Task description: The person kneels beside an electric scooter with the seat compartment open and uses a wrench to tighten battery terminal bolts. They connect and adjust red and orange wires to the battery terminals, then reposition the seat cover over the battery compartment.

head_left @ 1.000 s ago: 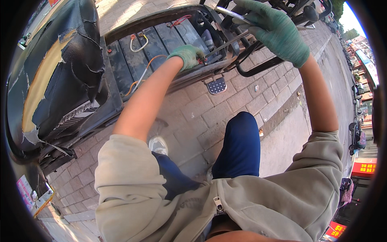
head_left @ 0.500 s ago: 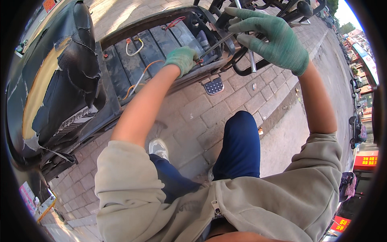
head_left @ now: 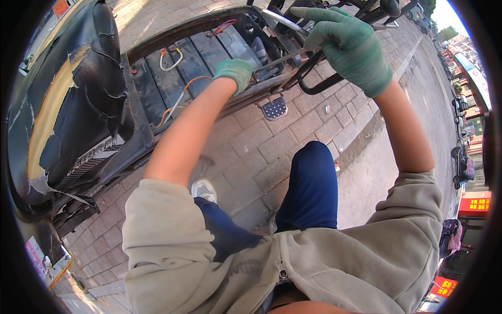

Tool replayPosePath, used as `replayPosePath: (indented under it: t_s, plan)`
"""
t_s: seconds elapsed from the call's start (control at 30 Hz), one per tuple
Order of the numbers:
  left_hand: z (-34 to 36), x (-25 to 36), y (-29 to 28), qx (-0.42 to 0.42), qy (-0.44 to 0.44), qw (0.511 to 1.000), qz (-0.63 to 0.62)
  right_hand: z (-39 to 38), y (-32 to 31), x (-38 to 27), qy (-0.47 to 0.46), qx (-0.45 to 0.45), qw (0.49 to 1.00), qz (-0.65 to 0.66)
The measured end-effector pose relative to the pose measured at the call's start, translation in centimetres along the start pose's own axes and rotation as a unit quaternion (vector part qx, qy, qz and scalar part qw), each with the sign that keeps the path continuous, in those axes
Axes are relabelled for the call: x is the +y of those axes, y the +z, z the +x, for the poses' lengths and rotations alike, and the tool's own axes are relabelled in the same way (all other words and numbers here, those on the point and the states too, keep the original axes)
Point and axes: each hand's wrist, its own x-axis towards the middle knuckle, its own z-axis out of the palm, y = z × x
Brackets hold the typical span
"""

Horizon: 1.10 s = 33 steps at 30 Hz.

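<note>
My left hand (head_left: pixel 234 73), in a green glove, is closed around the lower end of a metal T-handle wrench (head_left: pixel 280 60), low over the near edge of the battery bay. What lies under its fingers is hidden. From there the shaft slants up right to my right hand (head_left: pixel 353 49), also gloved. Its fingers curl at the crossbar, with the index finger stretched out; one chrome arm of the bar (head_left: pixel 285 21) shows beyond it. Dark batteries (head_left: pixel 201 55) sit side by side in the bay. An orange-and-white wire (head_left: pixel 183 97) runs beside my left wrist.
A torn black seat (head_left: pixel 78 104) with exposed yellow foam is tipped up at left. A short white-yellow cable (head_left: pixel 175 62) and red wires (head_left: pixel 225 26) lie on the batteries. A dotted foot pedal (head_left: pixel 275 109) sticks out over the brick paving (head_left: pixel 251 146).
The wrench's crossbar has turned, its visible arm now pointing up left. My right hand has gone from spread fingers to curled ones. My left hand stays at the lower end.
</note>
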Motion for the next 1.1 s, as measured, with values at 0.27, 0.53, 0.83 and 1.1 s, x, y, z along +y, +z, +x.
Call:
replayPosePath:
  t_s: [0.27, 0.53, 0.83, 1.1]
  plan:
    - [0.1, -1.2, 1.6, 0.031, -0.033, 0.996, -0.077, -0.7, 2.0, -0.1, 0.048, 0.043, 0.996, 0.057]
    - [-1.1, 1.9, 1.8, 0.053, -0.07, 0.917, -0.388, -4.9, -2.0, -1.5, 0.153, 0.154, 0.966, 0.14]
    - [-9.7, 9.8, 5.9, -0.214, -0.046, 0.847, -0.485, -13.3, -6.9, -6.2, 0.242, 0.094, 0.957, 0.133]
    - [-13.2, 5.6, 10.8, -0.245, -0.159, 0.788, -0.542, -16.3, 0.1, -8.5, 0.324, 0.07, 0.885, 0.328]
